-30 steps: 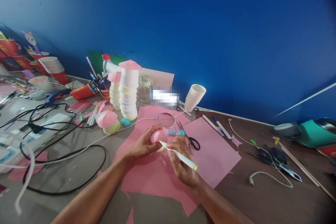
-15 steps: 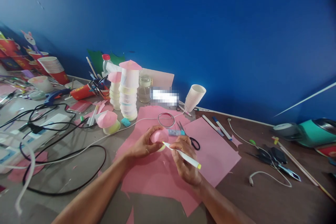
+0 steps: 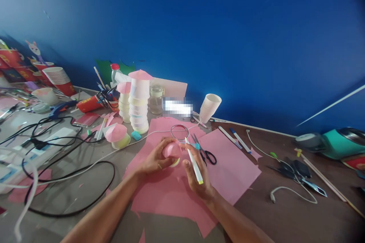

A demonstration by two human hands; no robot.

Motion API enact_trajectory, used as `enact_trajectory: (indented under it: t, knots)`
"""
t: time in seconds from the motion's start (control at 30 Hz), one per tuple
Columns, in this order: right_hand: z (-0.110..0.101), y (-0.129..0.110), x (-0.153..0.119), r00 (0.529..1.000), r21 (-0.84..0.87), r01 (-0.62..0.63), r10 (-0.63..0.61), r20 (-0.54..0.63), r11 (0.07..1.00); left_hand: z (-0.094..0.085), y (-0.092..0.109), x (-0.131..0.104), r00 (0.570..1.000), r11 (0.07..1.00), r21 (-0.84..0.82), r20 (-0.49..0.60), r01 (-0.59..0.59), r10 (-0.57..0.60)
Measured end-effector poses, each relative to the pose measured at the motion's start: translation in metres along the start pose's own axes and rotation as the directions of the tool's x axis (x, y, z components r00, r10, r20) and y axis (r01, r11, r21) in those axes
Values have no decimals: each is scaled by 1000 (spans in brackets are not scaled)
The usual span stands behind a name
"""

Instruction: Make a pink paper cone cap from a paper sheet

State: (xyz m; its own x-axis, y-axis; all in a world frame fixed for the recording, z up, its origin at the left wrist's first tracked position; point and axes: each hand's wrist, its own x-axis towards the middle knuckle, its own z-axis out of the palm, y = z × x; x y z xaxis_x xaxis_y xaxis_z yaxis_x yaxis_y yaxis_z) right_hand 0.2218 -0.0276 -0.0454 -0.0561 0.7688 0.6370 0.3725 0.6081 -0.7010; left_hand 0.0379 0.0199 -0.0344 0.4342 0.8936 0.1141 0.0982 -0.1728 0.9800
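My left hand (image 3: 156, 157) is closed around a small paper cup piece with a pink paper cone (image 3: 171, 150) on top; a pale yellow rim shows beneath the cone. In my right hand (image 3: 201, 174) is a white marker (image 3: 194, 165) with yellow ends, its tip pointing up and away from me. The right fingertips come close to the cone's right side; whether they touch it I cannot tell. Both hands are over pink paper sheets (image 3: 168, 193). Just right of the marker lie dark-handled scissors (image 3: 210, 157), partly behind the right fingers.
Stacked cup towers with pink cones (image 3: 139, 95) stand behind, near a glass jar (image 3: 156, 98) and a white cup stack (image 3: 210, 107). A short cone-topped cup (image 3: 115, 133) sits left. Black cables (image 3: 71, 215) cross the left side; markers (image 3: 241, 140) lie right.
The marker has swung from slanting across toward the cone to nearly upright, its tip now off the cone. My right fingers have stretched forward, and more of the scissors shows.
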Motion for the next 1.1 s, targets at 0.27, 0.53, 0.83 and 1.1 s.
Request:
enact_trajectory:
  t: [0.27, 0.53, 0.83, 1.1]
  knots:
    - [0, 1, -5, 1000, -95, 22, -22, 7, 995, -2, -12, -3, 984, 973, -153, 54, 175, -168]
    - [5, 8, -7, 993, -100, -55, 44, -108, 993, -5, -18, 0, 986, 942, -292, 25, 165, -165]
    - [6, 9, -6, 993, -59, -114, 116, 22, 992, -12, -30, -2, 990, 946, -294, 92, 134, -111]
    - [7, 12, -6, 996, -81, -43, 49, 75, 996, -13, -22, -5, 972, 965, -184, 176, 187, -154]
